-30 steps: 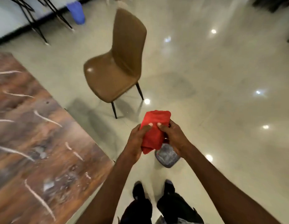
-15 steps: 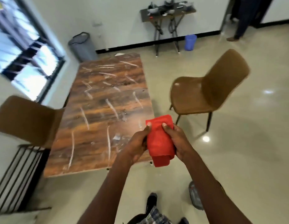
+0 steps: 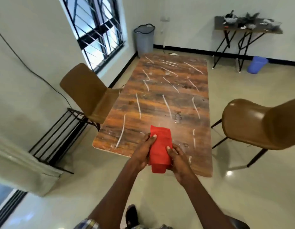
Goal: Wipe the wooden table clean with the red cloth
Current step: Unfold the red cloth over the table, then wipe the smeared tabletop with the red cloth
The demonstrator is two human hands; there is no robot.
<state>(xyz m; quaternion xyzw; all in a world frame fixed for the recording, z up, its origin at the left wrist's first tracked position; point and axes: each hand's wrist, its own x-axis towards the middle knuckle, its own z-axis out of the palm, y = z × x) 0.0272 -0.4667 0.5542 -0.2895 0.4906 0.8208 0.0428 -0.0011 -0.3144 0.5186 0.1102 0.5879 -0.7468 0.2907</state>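
A folded red cloth is held in the air above the near end of the wooden table. My left hand grips its left side and my right hand grips its right side, thumbs on top. The long table top runs away from me and carries several white streaks and some dark smudges. The cloth does not touch the table.
A brown chair stands at the table's left side and another brown chair at its right. A grey bin, a blue bucket and a cluttered side table line the far wall. A black rack stands at the left wall.
The view has swung left, from the floor and a chair to the whole table. Both hands have kept hold of the red cloth, now over the table's near end.
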